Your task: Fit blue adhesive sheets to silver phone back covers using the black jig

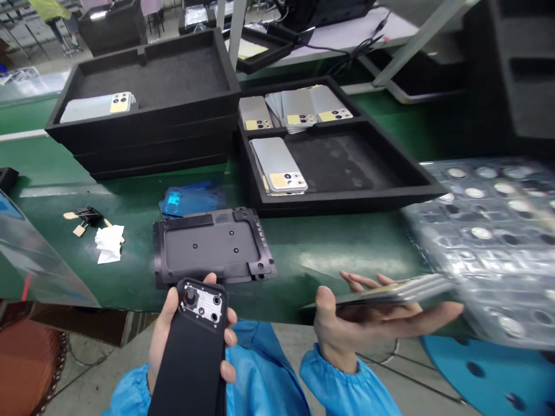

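My left hand (161,329) is wrapped round a black phone-shaped block (191,358) with a metal camera plate at its top. My right hand (347,332) carries a small stack of thin silver phone back panels (403,290), lying nearly flat and seen edge-on, with thumb and fingers around them. Just beyond my left hand lies a dark metal fixture plate (212,245) with a shallow recess. Blue film sheets (195,199) lie behind that plate. Farther back, a black foam tray (347,199) holds several silver phone back panels (280,164) with camera cutouts.
Stacked black trays (156,136) stand at the back left. Clear plastic blister trays (481,234) spread along the right. A crumpled white tissue (109,242) and a black clip (89,215) lie on the green tabletop (295,248). A blue stool (485,375) is at lower right.
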Motion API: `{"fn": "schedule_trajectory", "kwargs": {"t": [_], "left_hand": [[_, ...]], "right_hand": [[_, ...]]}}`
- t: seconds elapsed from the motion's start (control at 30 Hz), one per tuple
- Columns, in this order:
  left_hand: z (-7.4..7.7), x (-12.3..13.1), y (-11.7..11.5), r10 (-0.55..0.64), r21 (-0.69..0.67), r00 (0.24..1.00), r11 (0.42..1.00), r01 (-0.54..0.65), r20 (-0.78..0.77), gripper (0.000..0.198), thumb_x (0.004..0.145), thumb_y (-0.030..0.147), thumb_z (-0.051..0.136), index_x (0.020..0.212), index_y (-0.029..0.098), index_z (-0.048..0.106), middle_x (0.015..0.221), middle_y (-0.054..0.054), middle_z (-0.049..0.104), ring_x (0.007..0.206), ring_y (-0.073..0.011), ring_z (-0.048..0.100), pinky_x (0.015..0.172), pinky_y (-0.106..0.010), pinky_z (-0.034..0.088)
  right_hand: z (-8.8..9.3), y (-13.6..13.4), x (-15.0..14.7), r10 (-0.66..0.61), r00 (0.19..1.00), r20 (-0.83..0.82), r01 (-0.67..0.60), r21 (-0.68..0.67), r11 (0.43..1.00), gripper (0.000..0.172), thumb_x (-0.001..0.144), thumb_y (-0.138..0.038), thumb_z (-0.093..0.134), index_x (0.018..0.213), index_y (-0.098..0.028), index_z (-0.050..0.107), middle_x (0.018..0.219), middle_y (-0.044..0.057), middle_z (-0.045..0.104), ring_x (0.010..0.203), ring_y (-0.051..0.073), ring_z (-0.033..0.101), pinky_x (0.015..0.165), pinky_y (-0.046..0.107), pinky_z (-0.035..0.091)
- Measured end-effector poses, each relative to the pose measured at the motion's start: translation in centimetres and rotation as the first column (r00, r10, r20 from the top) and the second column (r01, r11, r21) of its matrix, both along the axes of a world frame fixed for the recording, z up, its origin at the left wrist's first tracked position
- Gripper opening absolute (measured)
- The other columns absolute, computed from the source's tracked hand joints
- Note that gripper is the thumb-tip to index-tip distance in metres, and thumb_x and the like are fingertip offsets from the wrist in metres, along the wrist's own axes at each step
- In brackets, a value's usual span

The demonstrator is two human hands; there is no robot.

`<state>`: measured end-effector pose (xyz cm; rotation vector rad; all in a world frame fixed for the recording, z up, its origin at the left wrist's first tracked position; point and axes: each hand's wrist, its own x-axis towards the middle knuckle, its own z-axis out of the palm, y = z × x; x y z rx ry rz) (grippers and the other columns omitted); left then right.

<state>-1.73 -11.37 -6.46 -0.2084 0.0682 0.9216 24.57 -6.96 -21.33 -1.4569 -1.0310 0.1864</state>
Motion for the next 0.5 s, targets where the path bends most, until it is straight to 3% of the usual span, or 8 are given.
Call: {"fn": "schedule_trajectory", "kwargs": {"t": [0.1,0.2,0.37,0.5], "left_hand": [[0.2,0.0,0.1,-0.011,-0.027,1.0,1.0,0.011,-0.007,0.047,0.098,0.054,0.051,0.137,0.028,0.059,0.124,-0.015,0.069,0.106,-0.0191,0.07,0.08,-0.03,0.055],[0.4,0.0,0.2,-0.009,-0.037,1.0,0.999,0.009,-0.012,0.046,0.098,0.054,0.053,0.136,0.029,0.06,0.123,-0.014,0.07,0.105,-0.0187,0.07,0.079,-0.029,0.054],[0.5,-0.2,0.4,-0.026,-0.067,1.0,0.997,0.025,-0.005,0.046,0.097,0.054,0.054,0.135,0.028,0.06,0.123,-0.014,0.07,0.105,-0.0189,0.07,0.081,-0.03,0.054],[0.4,-0.1,0.4,-0.034,-0.098,0.999,0.995,0.035,0.016,0.046,0.098,0.053,0.054,0.135,0.026,0.061,0.123,-0.015,0.069,0.106,-0.0192,0.07,0.084,-0.031,0.054]], "right_hand": [[0.7,0.1,-0.7,-0.026,0.997,0.066,0.018,0.109,0.994,0.116,0.068,-0.049,0.083,0.155,-0.02,0.011,0.13,0.016,0.044,0.091,0.024,0.06,0.084,0.054,0.057],[1.2,0.3,-1.0,-0.034,0.999,0.039,0.028,0.138,0.99,0.103,0.068,-0.05,0.082,0.148,-0.018,0.027,0.124,0.013,0.047,0.087,0.023,0.062,0.086,0.056,0.056],[1.6,0.5,-1.2,-0.055,0.998,-0.027,0.058,0.158,0.986,0.096,0.065,-0.05,0.084,0.142,-0.018,0.036,0.12,0.011,0.049,0.087,0.024,0.064,0.09,0.059,0.054],[2.1,0.5,-1.5,-0.072,0.99,-0.12,0.093,0.174,0.98,0.081,0.071,-0.049,0.079,0.136,-0.02,0.041,0.122,0.011,0.051,0.091,0.025,0.064,0.091,0.059,0.055]]}}
